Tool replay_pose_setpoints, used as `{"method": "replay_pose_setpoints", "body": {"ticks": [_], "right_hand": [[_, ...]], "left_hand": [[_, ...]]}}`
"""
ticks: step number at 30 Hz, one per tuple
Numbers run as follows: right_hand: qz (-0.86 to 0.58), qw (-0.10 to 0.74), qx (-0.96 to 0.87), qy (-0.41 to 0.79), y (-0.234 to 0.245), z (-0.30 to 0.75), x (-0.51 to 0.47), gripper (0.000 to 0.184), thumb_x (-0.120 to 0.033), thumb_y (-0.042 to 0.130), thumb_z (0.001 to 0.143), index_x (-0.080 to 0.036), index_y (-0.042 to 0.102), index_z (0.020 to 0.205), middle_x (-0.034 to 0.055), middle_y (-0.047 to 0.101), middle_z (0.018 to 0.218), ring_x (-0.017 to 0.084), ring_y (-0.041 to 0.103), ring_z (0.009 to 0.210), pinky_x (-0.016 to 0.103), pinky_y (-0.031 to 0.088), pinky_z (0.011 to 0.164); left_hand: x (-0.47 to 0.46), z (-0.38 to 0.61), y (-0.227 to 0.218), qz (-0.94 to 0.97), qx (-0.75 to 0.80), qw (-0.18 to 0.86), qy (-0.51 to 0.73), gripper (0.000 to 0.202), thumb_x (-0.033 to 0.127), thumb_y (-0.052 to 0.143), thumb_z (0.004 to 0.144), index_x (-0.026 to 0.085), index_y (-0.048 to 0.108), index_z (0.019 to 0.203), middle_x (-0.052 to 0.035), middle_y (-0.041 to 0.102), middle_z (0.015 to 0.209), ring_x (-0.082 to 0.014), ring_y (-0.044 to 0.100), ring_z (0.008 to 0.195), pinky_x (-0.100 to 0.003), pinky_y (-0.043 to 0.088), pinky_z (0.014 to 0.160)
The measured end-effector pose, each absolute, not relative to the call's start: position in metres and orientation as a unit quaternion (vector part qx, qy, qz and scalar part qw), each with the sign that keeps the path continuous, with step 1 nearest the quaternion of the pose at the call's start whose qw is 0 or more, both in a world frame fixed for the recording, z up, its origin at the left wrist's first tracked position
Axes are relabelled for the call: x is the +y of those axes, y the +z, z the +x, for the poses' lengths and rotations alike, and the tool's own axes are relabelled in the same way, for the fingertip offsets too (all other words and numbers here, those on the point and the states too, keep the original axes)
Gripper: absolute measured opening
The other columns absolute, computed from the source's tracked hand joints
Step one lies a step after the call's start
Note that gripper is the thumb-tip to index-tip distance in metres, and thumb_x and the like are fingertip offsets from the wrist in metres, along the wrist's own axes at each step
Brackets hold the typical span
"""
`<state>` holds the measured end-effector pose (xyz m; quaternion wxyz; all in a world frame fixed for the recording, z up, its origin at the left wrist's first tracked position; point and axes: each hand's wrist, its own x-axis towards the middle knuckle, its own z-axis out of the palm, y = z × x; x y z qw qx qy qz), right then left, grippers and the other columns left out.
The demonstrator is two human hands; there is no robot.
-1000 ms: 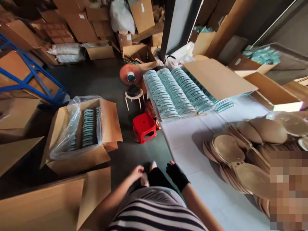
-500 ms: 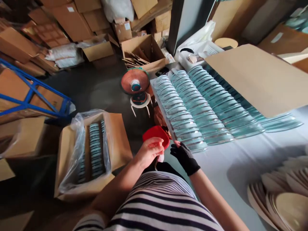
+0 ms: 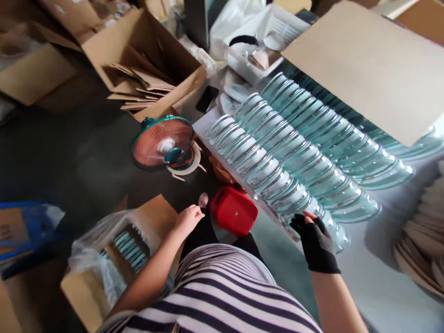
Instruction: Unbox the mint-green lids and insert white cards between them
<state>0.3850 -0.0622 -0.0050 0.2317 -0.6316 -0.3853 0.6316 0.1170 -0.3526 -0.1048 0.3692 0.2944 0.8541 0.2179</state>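
Note:
My right hand [image 3: 315,237], in a black fingerless glove, rests its fingertips on the nearest clear glass dish at the near end of the overlapping rows of glass dishes [image 3: 277,173] on the white table [image 3: 378,282]. My bare left hand [image 3: 189,217] hovers lower left with its fingers drawn together, just over the flap of a plastic-lined carton [image 3: 152,217] that holds more glass dishes [image 3: 128,245]. Whether anything is between those fingers does not show. A red plastic stool [image 3: 234,212] stands on the floor between my hands.
A flat cardboard sheet [image 3: 360,60] covers the far rows of dishes. Beige round lids [image 3: 423,236] are stacked at the right edge. A small orange fan [image 3: 163,143] sits on the floor, an open box of cardboard dividers [image 3: 145,60] behind it. A white tray [image 3: 274,32] is at the back.
The view has swung forward and down over the table edge. My right hand moved right onto the end of the glass row. My left hand dropped toward the carton flap.

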Motion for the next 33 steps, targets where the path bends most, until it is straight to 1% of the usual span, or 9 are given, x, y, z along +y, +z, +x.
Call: {"method": "replay_pose_setpoints", "body": {"ticks": [4, 9, 13, 16, 19, 22, 26, 28, 33], "right_hand": [[-0.658, 0.21, -0.438, 0.575, -0.004, 0.345, -0.098, 0.08, -0.059, 0.075, 0.057, -0.01, 0.053, 0.116, 0.0096, 0.06, 0.099, 0.016, 0.062, 0.087, 0.029, 0.056, 0.077], [-0.645, 0.126, -0.537, 0.528, -0.01, 0.339, -0.143, 0.072, -0.066, 0.066, 0.07, -0.008, 0.06, 0.113, 0.0119, 0.061, 0.104, 0.013, 0.061, 0.091, 0.024, 0.053, 0.084], [-0.683, 0.107, -0.539, 0.481, -0.026, 0.363, -0.183, 0.071, -0.067, 0.058, 0.073, -0.01, 0.063, 0.115, 0.0101, 0.061, 0.108, 0.014, 0.06, 0.096, 0.024, 0.05, 0.086], [-0.688, 0.084, -0.547, 0.47, -0.037, 0.381, -0.211, 0.064, -0.064, 0.055, 0.074, -0.014, 0.066, 0.113, 0.0082, 0.061, 0.109, 0.015, 0.06, 0.098, 0.025, 0.049, 0.087], [-0.683, 0.078, -0.555, 0.468, -0.048, 0.392, -0.235, 0.055, -0.056, 0.052, 0.077, -0.016, 0.068, 0.112, 0.0065, 0.06, 0.111, 0.016, 0.06, 0.1, 0.026, 0.048, 0.088], [-0.685, 0.08, -0.547, 0.475, -0.062, 0.398, -0.256, 0.046, -0.045, 0.051, 0.081, -0.018, 0.068, 0.114, 0.0049, 0.06, 0.113, 0.017, 0.059, 0.103, 0.028, 0.047, 0.092], [-0.682, 0.054, -0.548, 0.482, -0.072, 0.404, -0.282, 0.039, -0.034, 0.053, 0.083, -0.019, 0.068, 0.116, 0.0041, 0.06, 0.115, 0.018, 0.059, 0.106, 0.03, 0.047, 0.097], [-0.68, 0.058, -0.546, 0.486, -0.072, 0.409, -0.293, 0.038, -0.033, 0.054, 0.083, -0.019, 0.068, 0.117, 0.0042, 0.06, 0.115, 0.017, 0.059, 0.106, 0.029, 0.047, 0.097], [-0.695, 0.08, -0.517, 0.493, -0.072, 0.424, -0.314, 0.037, -0.03, 0.055, 0.085, -0.02, 0.068, 0.117, 0.0038, 0.059, 0.117, 0.017, 0.059, 0.109, 0.029, 0.048, 0.098]], "left_hand": [[-0.345, 0.043, -0.113, 0.328, 0.841, 0.403, 0.153, 0.025, 0.029, 0.061, 0.089, 0.016, 0.055, 0.068, -0.0011, 0.055, 0.077, -0.0121, 0.051, 0.07, -0.025, 0.035, 0.066], [-0.311, 0.003, -0.114, 0.37, 0.796, 0.471, 0.081, 0.008, 0.017, 0.058, 0.085, 0.019, 0.066, 0.081, -0.0022, 0.064, 0.089, -0.0142, 0.058, 0.082, -0.024, 0.035, 0.069], [-0.29, -0.002, -0.115, 0.364, 0.782, 0.505, -0.01, 0.014, 0.035, 0.066, 0.08, 0.021, 0.067, 0.076, -0.0008, 0.068, 0.079, -0.0162, 0.058, 0.074, -0.027, 0.033, 0.064], [-0.288, -0.003, -0.114, 0.395, 0.775, 0.489, -0.06, 0.035, 0.049, 0.058, 0.085, 0.02, 0.06, 0.067, -0.0016, 0.063, 0.068, -0.0159, 0.054, 0.064, -0.028, 0.029, 0.059], [-0.298, -0.004, -0.114, 0.442, 0.775, 0.452, -0.022, 0.038, 0.047, 0.048, 0.091, 0.019, 0.057, 0.068, -0.0015, 0.06, 0.066, -0.0155, 0.053, 0.064, -0.027, 0.03, 0.06], [-0.313, -0.003, -0.118, 0.447, 0.768, 0.446, 0.104, 0.023, 0.035, 0.049, 0.089, 0.018, 0.064, 0.084, -0.0025, 0.065, 0.076, -0.0162, 0.059, 0.074, -0.026, 0.039, 0.069], [-0.338, 0.01, -0.124, 0.406, 0.766, 0.453, 0.207, 0.024, 0.028, 0.053, 0.083, 0.016, 0.066, 0.098, -0.0069, 0.069, 0.099, -0.0183, 0.063, 0.091, -0.028, 0.045, 0.084], [-0.35, 0.021, -0.126, 0.417, 0.769, 0.451, 0.176, 0.02, 0.027, 0.054, 0.083, 0.016, 0.067, 0.093, -0.006, 0.069, 0.096, -0.0182, 0.063, 0.089, -0.028, 0.044, 0.084], [-0.354, 0.043, -0.13, 0.486, 0.761, 0.429, 0.03, 0.022, 0.033, 0.058, 0.084, 0.016, 0.062, 0.07, -0.0013, 0.061, 0.068, -0.0154, 0.055, 0.067, -0.026, 0.036, 0.065]]}}
